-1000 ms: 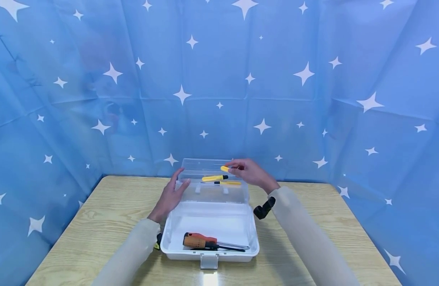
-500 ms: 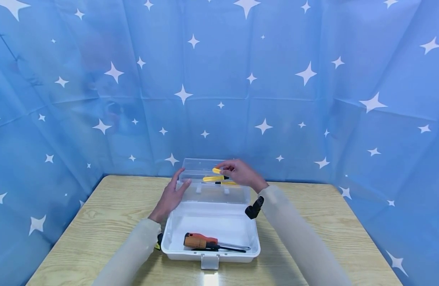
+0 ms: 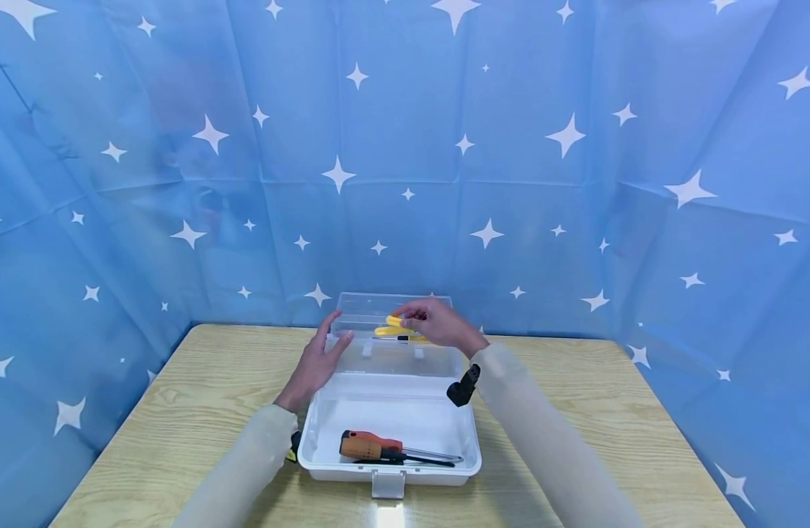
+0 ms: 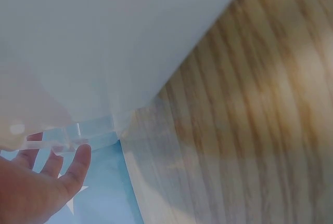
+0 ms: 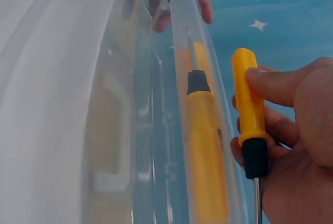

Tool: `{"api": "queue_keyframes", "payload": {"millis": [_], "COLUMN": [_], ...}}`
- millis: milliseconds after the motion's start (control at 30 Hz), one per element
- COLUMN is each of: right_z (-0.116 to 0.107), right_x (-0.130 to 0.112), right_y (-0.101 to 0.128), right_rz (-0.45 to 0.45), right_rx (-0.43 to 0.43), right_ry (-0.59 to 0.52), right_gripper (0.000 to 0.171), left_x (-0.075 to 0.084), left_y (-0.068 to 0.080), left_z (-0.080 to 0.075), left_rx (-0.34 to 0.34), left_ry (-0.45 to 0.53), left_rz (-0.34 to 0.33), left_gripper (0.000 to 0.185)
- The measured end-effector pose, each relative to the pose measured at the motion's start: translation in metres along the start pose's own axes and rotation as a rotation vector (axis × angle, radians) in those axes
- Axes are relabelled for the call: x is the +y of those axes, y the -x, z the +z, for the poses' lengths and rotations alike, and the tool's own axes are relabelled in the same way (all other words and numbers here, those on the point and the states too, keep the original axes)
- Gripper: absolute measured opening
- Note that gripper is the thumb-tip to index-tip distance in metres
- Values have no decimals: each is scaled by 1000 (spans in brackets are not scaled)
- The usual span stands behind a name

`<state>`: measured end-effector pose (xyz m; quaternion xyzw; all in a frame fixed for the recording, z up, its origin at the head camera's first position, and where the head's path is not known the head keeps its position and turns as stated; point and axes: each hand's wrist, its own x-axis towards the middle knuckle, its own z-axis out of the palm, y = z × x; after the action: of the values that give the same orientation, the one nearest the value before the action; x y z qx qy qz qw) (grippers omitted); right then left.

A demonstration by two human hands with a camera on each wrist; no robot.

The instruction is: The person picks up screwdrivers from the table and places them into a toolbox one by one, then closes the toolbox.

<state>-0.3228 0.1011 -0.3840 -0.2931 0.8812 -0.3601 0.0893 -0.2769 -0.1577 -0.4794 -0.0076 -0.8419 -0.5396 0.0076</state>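
Observation:
A white toolbox point(image 3: 405, 480) stands with its clear lid point(image 3: 395, 359) raised at the back. My left hand point(image 3: 315, 367) holds the lid's left side, thumb on the inner side and fingers at the edge. Above the lid's compartment, my right hand point(image 3: 438, 323) pinches a yellow-handled screwdriver point(image 5: 248, 99) with a dark collar and a metal shaft, partly hidden by the hand. Two other yellow-handled screwdrivers lie in the lid compartment, one nearer screwdriver point(image 5: 205, 151) pointing left. Inside the box's base rest a red-handled screwdriver point(image 3: 381, 440) and a brown-handled screwdriver point(image 3: 360, 448).
The toolbox sits on a wooden table point(image 3: 213, 389). A clear latch point(image 3: 388, 485) hangs at the box's front. Behind the table hangs a blue curtain point(image 3: 405, 147) with white stars. Another dark, thin tool lies partly hidden beneath the screwdrivers in the base.
My right hand has shifted left and slightly lower over the lid, carrying the yellow-handled screwdriver. The left hand keeps its place on the lid.

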Motion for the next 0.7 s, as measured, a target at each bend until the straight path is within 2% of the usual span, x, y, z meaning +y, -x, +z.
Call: {"api": "queue_keyframes", "payload": {"millis": [400, 700], "right_z": [8, 13], "right_x": [4, 2], "right_y": [-6, -9], "right_rz": [-34, -36], "right_rx": [33, 18], "right_ry": [5, -8], "right_gripper": [30, 23], "left_x": [0, -1], "left_y": [0, -1], "left_z": [-1, 0], "left_rx": [-8, -4], "left_ry": [12, 13], "left_rz": [22, -4], "left_gripper": [79, 69]}}
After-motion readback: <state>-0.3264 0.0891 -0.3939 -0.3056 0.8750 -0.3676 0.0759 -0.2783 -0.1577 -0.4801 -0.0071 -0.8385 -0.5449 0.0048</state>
